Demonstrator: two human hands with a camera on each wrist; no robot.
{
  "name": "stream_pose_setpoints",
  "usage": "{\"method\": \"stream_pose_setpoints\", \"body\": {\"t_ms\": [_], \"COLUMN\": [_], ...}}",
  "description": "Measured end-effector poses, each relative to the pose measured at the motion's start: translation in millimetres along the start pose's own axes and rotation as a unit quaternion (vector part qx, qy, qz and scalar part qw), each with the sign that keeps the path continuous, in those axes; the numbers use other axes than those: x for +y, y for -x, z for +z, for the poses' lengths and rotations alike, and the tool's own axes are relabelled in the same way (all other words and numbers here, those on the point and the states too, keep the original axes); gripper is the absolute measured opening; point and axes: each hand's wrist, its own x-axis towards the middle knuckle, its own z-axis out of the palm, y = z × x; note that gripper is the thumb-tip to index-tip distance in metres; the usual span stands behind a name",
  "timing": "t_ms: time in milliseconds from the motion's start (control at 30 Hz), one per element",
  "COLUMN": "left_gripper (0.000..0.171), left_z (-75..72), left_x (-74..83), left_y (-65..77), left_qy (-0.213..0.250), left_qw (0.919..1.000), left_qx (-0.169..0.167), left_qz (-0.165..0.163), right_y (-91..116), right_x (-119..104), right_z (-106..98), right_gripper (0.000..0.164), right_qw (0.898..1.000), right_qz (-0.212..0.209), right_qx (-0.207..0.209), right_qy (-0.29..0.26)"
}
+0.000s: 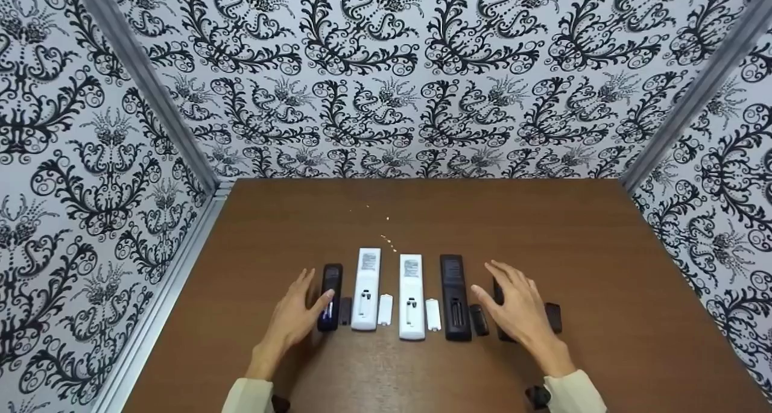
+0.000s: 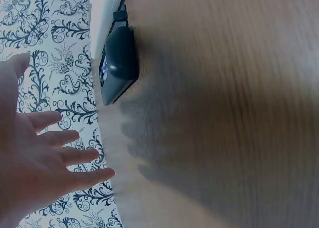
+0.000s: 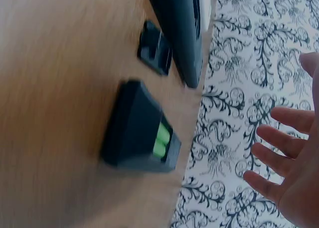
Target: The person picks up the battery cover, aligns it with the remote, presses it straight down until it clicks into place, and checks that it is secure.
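Observation:
Several remote controls lie back up in a row on the table. My left hand hovers beside the leftmost black remote control, fingers spread, its thumb overlapping it in the head view. My right hand, also spread, partly hides the rightmost black remote control. Green batteries show in that remote in the right wrist view. Between the hands lie two white remote controls, one left and one right, and another black remote control, their battery compartments uncovered. Neither hand holds anything.
Loose battery covers lie beside the remotes: white ones by the white remotes, dark ones by the black. Small pale specks dot the brown table behind the row. Patterned walls enclose the table's back and sides.

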Motion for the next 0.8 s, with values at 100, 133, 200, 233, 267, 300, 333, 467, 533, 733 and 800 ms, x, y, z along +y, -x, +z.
{"method": "stream_pose_setpoints", "body": {"t_ms": [100, 133, 200, 233, 267, 300, 333, 467, 533, 733, 800], "left_gripper": [0.083, 0.082, 0.082, 0.082, 0.082, 0.081, 0.081, 0.079, 0.078, 0.074, 0.073], "left_z": [1.5, 1.8, 2.6, 3.0, 3.4, 3.7, 4.1, 5.1, 5.4, 7.6, 8.3], "left_x": [0.4, 0.6, 0.4, 0.4, 0.3, 0.2, -0.2, -2.1, -2.6, -4.0, -4.7], "left_y": [0.1, 0.4, 0.6, 0.7, 0.6, 0.7, 0.9, 1.3, 1.3, 1.0, 0.3], "left_qy": [0.006, 0.008, 0.011, 0.013, 0.015, 0.02, 0.025, 0.045, 0.057, 0.088, 0.091], "left_qw": [1.0, 1.0, 0.9999, 0.9999, 0.9999, 0.9998, 0.9997, 0.9989, 0.9982, 0.9959, 0.9956], "left_qx": [0.003, 0.003, 0.001, 0.002, 0.003, 0.004, 0.004, 0.009, 0.01, 0.012, 0.011], "left_qz": [-0.004, -0.005, -0.007, -0.007, -0.006, -0.006, -0.007, -0.009, -0.011, -0.018, -0.02], "right_y": [1, 2, 2, 3, 3, 3, 3, 2, 0, -4, -5], "right_x": [-7, -9, -14, -16, -18, -21, -23, -32, -37, -52, -57], "right_z": [5, 8, 12, 15, 17, 19, 21, 25, 27, 36, 39], "right_gripper": [0.061, 0.06, 0.057, 0.056, 0.056, 0.056, 0.055, 0.055, 0.054, 0.052, 0.051], "right_qw": [1.0, 1.0, 0.999, 0.999, 0.998, 0.998, 0.998, 0.996, 0.994, 0.987, 0.983], "right_qz": [-0.01, -0.016, -0.032, -0.038, -0.045, -0.049, -0.053, -0.072, -0.086, -0.137, -0.162], "right_qx": [0.009, 0.014, 0.024, 0.029, 0.033, 0.034, 0.036, 0.042, 0.052, 0.081, 0.09], "right_qy": [-0.011, -0.013, -0.016, -0.018, -0.019, -0.02, -0.021, -0.033, -0.035, -0.024, -0.02]}}
